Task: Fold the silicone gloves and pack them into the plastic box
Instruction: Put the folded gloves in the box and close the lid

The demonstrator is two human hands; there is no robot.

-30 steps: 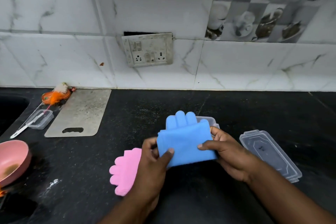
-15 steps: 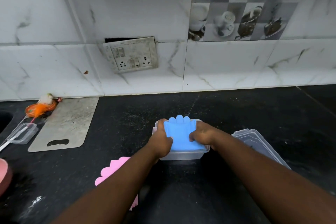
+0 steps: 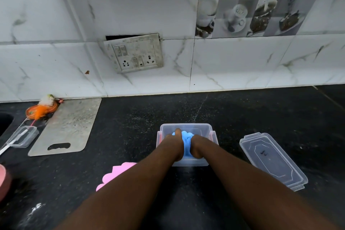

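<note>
**Blue glove going into box, pink glove not yet packed**

Blue glove (image 3: 186, 141) sat folded inside the plastic box (image 3: 205, 130), bunched between both hands. Left hand (image 3: 174, 146) and right hand (image 3: 198, 148) were down in the box, each grip pressed on the glove, one on either side; whether the fingers were closed around it or only pushing, cannot tell. Judged about half done: one glove in, not fully settled. Pink glove (image 3: 119, 172) lay flat on the bench (image 3: 130, 127), near side of the left grip, partly under the left forearm, apparently unfolded. Clear lid (image 3: 272, 160) lay off the box, just outside the right grip. Left to do: fold pink, pack it. Dark mark on the lid centre, unreadable. No brands or labels legible anywhere.
</note>
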